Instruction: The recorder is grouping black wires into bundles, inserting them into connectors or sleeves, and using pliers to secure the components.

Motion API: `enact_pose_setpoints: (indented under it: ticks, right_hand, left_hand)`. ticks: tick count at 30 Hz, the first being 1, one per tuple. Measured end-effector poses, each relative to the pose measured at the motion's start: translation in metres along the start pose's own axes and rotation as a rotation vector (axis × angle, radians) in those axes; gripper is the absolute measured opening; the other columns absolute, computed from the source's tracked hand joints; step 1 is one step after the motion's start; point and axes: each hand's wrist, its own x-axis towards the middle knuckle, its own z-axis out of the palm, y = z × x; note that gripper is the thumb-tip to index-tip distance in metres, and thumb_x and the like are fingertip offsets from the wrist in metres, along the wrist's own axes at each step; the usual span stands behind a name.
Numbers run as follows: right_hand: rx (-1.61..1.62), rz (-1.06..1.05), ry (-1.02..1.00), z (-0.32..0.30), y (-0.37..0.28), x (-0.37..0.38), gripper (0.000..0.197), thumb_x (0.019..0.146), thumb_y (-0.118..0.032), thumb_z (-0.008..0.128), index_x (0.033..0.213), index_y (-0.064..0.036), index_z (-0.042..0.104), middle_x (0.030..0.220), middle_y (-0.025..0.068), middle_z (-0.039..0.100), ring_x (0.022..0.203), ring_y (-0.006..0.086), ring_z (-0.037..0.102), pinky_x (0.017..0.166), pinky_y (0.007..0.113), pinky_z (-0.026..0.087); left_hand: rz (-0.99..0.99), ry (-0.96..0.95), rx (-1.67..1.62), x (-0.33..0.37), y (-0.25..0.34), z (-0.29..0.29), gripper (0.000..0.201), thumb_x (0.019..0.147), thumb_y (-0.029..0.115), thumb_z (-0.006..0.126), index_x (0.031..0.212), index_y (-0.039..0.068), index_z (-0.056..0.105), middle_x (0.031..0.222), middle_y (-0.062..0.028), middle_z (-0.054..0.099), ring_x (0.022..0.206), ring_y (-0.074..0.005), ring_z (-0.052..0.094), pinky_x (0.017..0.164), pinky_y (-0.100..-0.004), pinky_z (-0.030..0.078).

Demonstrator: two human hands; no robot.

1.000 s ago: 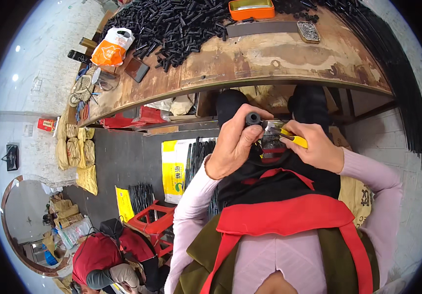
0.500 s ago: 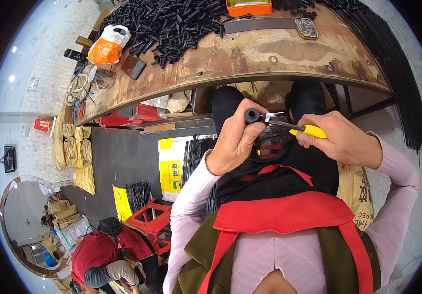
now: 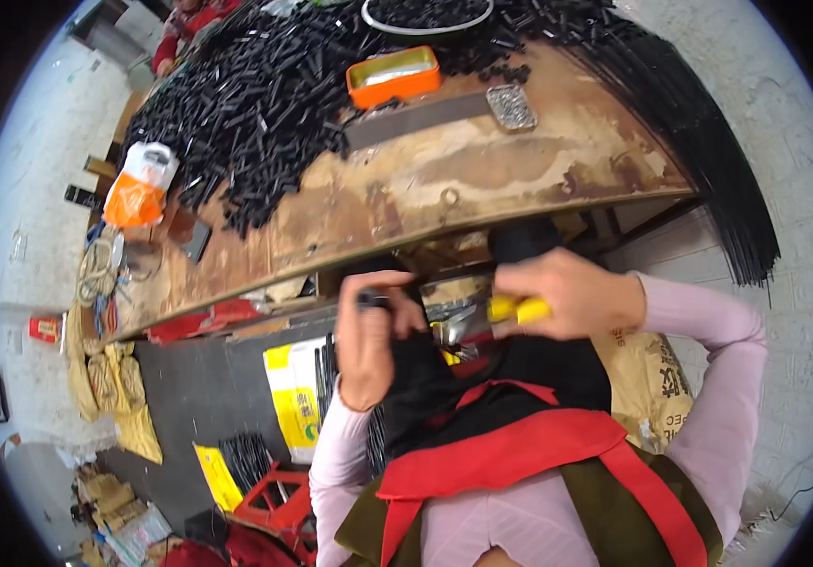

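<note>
My left hand [image 3: 365, 345] is over my lap, its fingers curled around a short black tube [image 3: 373, 300], whose round end shows between thumb and forefinger. To its right, my right hand [image 3: 572, 295] grips pliers with yellow handles [image 3: 531, 310]. The pliers' metal jaws are smeared by motion and stand apart from the tube. Both hands are just short of the near edge of a worn wooden table [image 3: 482, 175].
A large heap of black tubes [image 3: 265, 104] covers the table's left and back. An orange tin [image 3: 392, 90], a tray of small metal parts [image 3: 511, 108], long black rods [image 3: 709, 161] and an orange-white bag [image 3: 139, 189] lie there. Another person [image 3: 189, 24] is at the far left.
The pliers have come away from the tube, and my hands are farther apart. My view has tilted up and turned, bringing more of the table and a person at the far side into sight.
</note>
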Motion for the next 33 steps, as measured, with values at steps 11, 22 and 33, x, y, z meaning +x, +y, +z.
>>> enact_pose_setpoints:
  ticks: [11, 22, 33]
  right_hand:
    - [-0.827, 0.321, 0.365, -0.105, 0.176, 0.070, 0.018, 0.083, -0.010, 0.057, 0.099, -0.0068, 0.065, 0.088, 0.0169, 0.068, 0.080, 0.0381, 0.066, 0.071, 0.049, 0.051]
    - [0.052, 0.577, 0.501, -0.144, 0.194, 0.077, 0.023, 0.092, -0.025, 0.066, 0.082, -0.0041, 0.064, 0.070, 0.0026, 0.061, 0.062, 0.0119, 0.058, 0.055, 0.026, 0.042]
    - [1.275, 0.398, 0.287, -0.089, 0.112, 0.049, 0.016, 0.096, -0.018, 0.063, 0.103, -0.0055, 0.057, 0.087, 0.0013, 0.061, 0.075, 0.0072, 0.058, 0.066, 0.019, 0.051]
  left_hand:
    - [-0.109, -0.073, 0.037, 0.033, -0.025, 0.005, 0.042, 0.103, 0.038, 0.047, 0.115, -0.002, 0.052, 0.073, -0.0014, 0.047, 0.065, -0.0085, 0.040, 0.058, -0.0237, 0.033]
    - [-0.115, -0.086, 0.070, 0.026, -0.017, 0.015, 0.036, 0.102, 0.032, 0.050, 0.116, -0.001, 0.054, 0.078, -0.0025, 0.052, 0.069, -0.0099, 0.045, 0.061, -0.0245, 0.039]
    - [-0.022, -0.017, 0.116, -0.027, 0.002, 0.031, 0.040, 0.105, 0.036, 0.044, 0.115, -0.002, 0.053, 0.073, -0.0010, 0.043, 0.064, -0.0087, 0.038, 0.060, -0.0247, 0.035]
